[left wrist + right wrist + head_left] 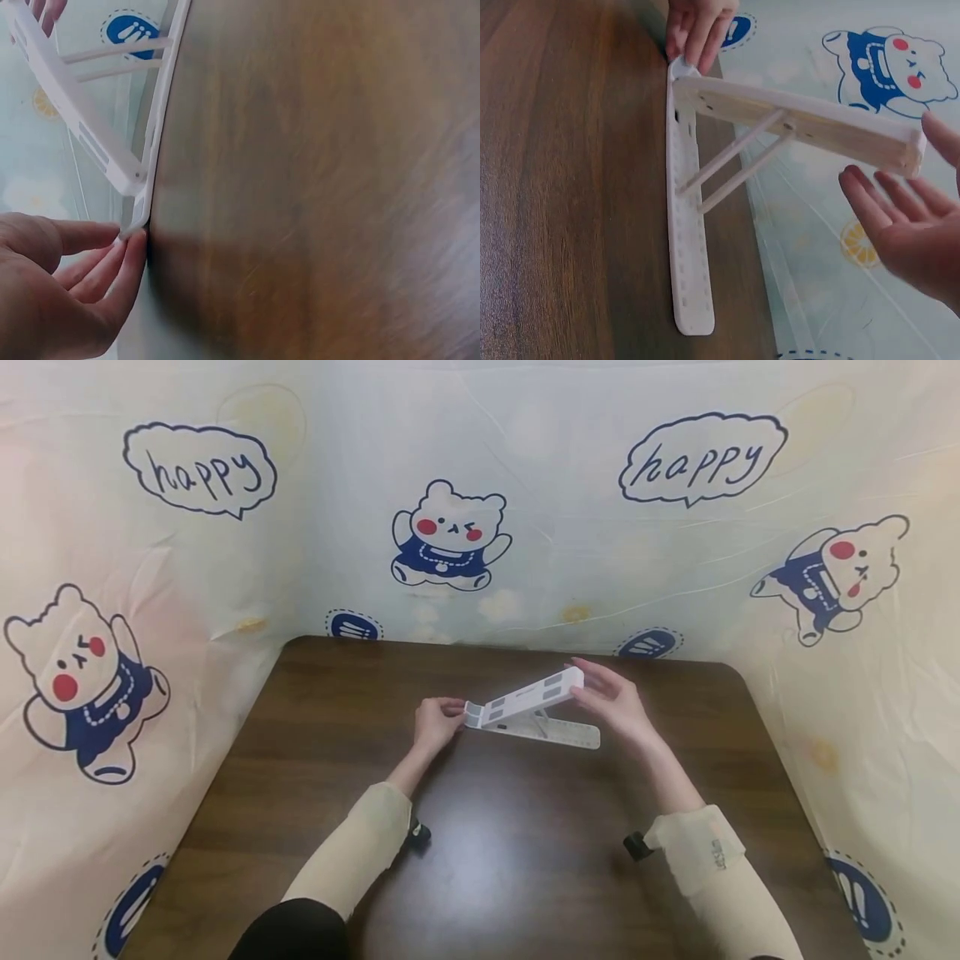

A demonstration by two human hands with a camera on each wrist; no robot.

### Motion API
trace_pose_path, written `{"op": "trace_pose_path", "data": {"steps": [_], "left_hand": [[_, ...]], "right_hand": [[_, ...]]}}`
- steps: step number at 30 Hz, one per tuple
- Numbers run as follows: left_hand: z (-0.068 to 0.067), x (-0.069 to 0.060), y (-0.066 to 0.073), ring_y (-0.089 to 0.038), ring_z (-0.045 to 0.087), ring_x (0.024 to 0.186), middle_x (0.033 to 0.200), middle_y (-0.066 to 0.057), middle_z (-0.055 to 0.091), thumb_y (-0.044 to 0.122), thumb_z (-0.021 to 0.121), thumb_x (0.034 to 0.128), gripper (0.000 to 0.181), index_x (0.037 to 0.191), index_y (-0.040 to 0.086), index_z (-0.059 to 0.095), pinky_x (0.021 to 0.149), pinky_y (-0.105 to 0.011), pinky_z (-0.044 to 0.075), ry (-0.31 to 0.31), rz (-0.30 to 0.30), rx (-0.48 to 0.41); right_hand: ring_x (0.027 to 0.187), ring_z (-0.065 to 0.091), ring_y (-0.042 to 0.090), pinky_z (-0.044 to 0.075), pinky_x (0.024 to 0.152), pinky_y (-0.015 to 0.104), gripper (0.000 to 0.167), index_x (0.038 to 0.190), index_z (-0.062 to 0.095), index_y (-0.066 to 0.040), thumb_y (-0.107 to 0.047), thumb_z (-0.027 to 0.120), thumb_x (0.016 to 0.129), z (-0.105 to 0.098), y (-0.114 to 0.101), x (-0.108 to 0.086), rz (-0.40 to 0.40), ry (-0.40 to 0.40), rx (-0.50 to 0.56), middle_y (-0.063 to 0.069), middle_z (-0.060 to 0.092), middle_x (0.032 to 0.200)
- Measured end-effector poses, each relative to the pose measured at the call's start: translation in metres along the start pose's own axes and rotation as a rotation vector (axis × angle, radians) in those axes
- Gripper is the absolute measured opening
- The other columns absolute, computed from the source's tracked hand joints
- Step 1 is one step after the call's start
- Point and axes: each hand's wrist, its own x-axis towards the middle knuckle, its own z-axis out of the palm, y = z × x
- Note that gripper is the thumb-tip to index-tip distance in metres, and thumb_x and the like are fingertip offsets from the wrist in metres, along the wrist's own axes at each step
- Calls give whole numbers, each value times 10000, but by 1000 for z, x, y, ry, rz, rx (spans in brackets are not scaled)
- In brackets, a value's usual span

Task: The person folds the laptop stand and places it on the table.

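Note:
A white folding stand (528,697) rests on the table with its upper plate tilted up to the right, held up by two thin struts, as the right wrist view shows. My left hand (437,725) pinches the low lipped end of the stand (139,206) between thumb and fingers. Around the raised end of the plate (885,139) is my right hand (919,240), thumb on one side and fingers spread loosely below. A gap shows between those fingers and the plate; whether the thumb touches it, I cannot tell.
The stand is on a dark brown wooden table (480,852). Behind and beside the table hangs a pale curtain (555,552) printed with bears and "happy" bubbles. Light sleeves cover both forearms, with a small black device at each wrist.

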Motion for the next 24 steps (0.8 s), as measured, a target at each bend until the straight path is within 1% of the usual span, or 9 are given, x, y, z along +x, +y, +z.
{"op": "trace_pose_path", "data": {"steps": [2,4,9,12,16,19,24], "left_hand": [[2,-4,-1,-361,841,1032,1178,-254,820,-9,790,965,275,1235,-59,793,807,-345,710,4,-7,-17],[3,-8,-1,-374,828,1092,1204,-252,813,0,777,968,305,1268,-58,781,878,-385,707,6,-10,-38],[4,-15,-1,-414,799,1164,1273,-271,784,12,738,972,381,1342,-78,733,983,-449,681,-11,-5,-72],[5,-16,0,-431,786,1188,1300,-283,770,3,729,977,395,1359,-93,715,1019,-468,666,-25,2,-88],[5,-16,0,-433,784,1192,1298,-284,769,-8,729,983,377,1350,-91,720,1033,-463,660,-29,8,-88],[6,-14,1,-427,785,1194,1302,-276,771,-6,732,988,368,1348,-80,726,1043,-461,656,-30,1,-77],[6,-12,4,-430,778,1211,1328,-274,762,-6,730,989,383,1366,-75,715,1069,-483,642,-36,-13,-79]], "right_hand": [[1496,610,316,592,1042,159,626,1625,532,-93,-131,764,1045,-1,2,1,-27,-18,-24,181,568,1656],[1522,564,374,580,1047,143,632,1618,538,-78,-88,771,1030,-2,4,3,-54,-26,-27,190,566,1652],[1482,593,396,584,1049,158,622,1589,554,-16,-31,779,1009,-2,7,5,-85,-6,-34,217,603,1604],[1465,607,411,593,1036,166,615,1576,561,1,-38,788,1006,-2,8,5,-93,10,-49,224,620,1586],[1459,610,421,599,1019,168,599,1566,583,-19,-63,795,1008,-2,9,3,-88,27,-62,228,627,1580],[1457,612,424,600,1019,173,585,1558,596,-28,-53,792,1007,-1,9,2,-86,38,-63,235,626,1578],[1443,619,431,598,1021,174,573,1542,606,-8,-23,789,1000,2,8,-2,-98,61,-67,249,629,1567]]}}
